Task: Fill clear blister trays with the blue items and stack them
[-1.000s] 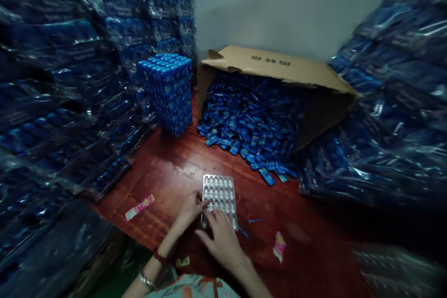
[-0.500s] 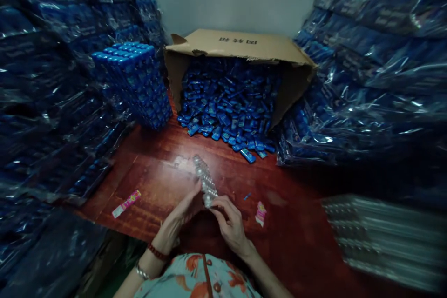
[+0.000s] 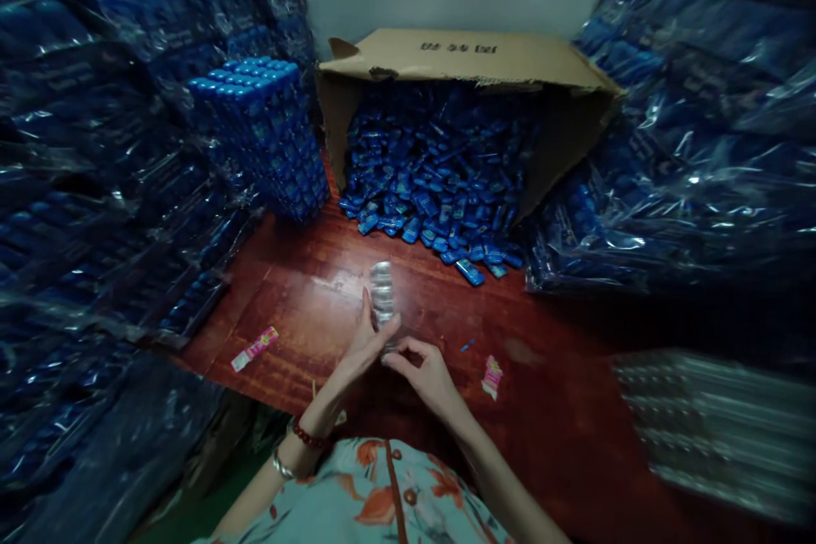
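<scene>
Head view: the only camera I had, looking down over a dark red wooden tabletop (image 3: pixel 306 289).
Left hand (image 3: pixel 360 348): I saw it closed on the clear plastic blister tray (image 3: pixel 382 299), thumb and fingers pinching its lower edge.
Right hand (image 3: pixel 426 371): it gripped the same tray at the bottom, fingers curled on it from the other side.
Tray position: it stood on edge above the tabletop, between the two hands, its thin side turned to me; I could not count its pockets.
Writing: the brown cardboard box (image 3: pixel 472 59) lying on its side carried one line of dark print, upside down to me and too blurred to read.
Box contents: loose small blue packets (image 3: pixel 433 187) spilled out onto the wood, too many to count.
Blue stack: one neat block of blue-capped items (image 3: pixel 261 136) stood left of the box.
Wrappers: I counted two pink scraps, one pink strip (image 3: pixel 255 348) left of the hands, one pink wrapper (image 3: pixel 491 376) right of them.
Wrist: one red bead bracelet (image 3: pixel 307 435) and one metal bangle (image 3: pixel 280 466).
Sides: shiny wrapped blue bundles (image 3: pixel 95 144) were piled on both flanks.
</scene>
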### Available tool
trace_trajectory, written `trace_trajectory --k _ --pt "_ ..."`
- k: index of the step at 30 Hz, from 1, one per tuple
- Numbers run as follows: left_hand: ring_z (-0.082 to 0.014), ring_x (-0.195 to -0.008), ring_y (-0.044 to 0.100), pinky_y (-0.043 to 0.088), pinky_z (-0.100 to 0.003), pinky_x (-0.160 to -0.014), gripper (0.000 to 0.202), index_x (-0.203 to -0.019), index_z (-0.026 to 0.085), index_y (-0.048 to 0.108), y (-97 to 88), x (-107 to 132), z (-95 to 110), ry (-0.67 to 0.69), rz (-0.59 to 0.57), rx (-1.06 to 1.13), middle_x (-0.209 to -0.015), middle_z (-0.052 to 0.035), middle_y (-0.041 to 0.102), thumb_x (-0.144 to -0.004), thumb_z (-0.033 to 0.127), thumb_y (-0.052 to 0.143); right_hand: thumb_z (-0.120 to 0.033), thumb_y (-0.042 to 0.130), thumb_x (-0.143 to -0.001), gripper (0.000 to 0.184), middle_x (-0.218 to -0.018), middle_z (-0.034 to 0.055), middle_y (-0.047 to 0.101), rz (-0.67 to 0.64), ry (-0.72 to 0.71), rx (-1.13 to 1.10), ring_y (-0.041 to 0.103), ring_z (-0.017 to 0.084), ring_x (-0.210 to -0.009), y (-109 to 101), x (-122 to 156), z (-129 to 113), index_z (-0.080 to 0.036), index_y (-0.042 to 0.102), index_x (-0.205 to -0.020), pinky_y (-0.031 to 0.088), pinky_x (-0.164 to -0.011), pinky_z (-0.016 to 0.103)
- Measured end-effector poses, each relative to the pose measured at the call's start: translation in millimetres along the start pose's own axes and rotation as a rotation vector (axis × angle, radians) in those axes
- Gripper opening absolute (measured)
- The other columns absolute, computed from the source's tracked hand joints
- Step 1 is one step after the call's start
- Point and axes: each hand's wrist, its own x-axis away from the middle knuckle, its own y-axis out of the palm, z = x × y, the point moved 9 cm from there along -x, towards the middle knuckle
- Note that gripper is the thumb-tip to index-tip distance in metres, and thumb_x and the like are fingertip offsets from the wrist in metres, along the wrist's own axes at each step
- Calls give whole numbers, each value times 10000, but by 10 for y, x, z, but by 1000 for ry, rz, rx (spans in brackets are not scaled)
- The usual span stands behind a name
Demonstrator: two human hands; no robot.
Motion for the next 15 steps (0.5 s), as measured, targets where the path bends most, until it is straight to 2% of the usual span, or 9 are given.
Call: trace_trajectory --k 3,6,9,12,15 --pt "-235 -1155 492 371 -347 -999 960 -1419 200 279 -133 18 46 18 47 -37 -1172 -81 557 -625 487 735 -409 685 -689 242 -653 -13 592 -44 30 -151 526 129 -637 100 -27 71 -180 639 -625 410 -626 250" --pt "-237 -1137 504 382 -341 -986 941 -1412 194 307 -172 64 72 11 2 6 -1137 -72 581 -629 499 730 -401 706 -671 222 -694 -9 588 -62 46 -256 526 127 -667 159 -18 80 -188 663 -625 412 -639 246" --pt "-212 -963 572 447 -322 -869 872 -1374 169 369 -140 132 23 -50 -78 80 -1024 -58 610 -653 532 700 -388 719 -664 215 -678 -13 571 -94 82 -303 508 116 -646 236 -4 98 -188 663 -608 397 -621 237" --pt "-157 -772 570 467 -277 -715 710 -1281 157 461 -81 214 -48 -107 -153 184 -925 -38 606 -716 545 641 -388 705 -688 223 -659 -19 561 -124 120 -329 495 109 -630 306 4 129 -183 651 -618 386 -618 234" --pt "-130 -690 554 461 -252 -647 553 -1172 181 523 -91 271 -109 -158 -156 290 -841 -10 603 -726 476 664 -417 635 -757 255 -651 -15 565 -137 101 -267 499 120 -630 295 10 77 -182 623 -659 394 -624 247"
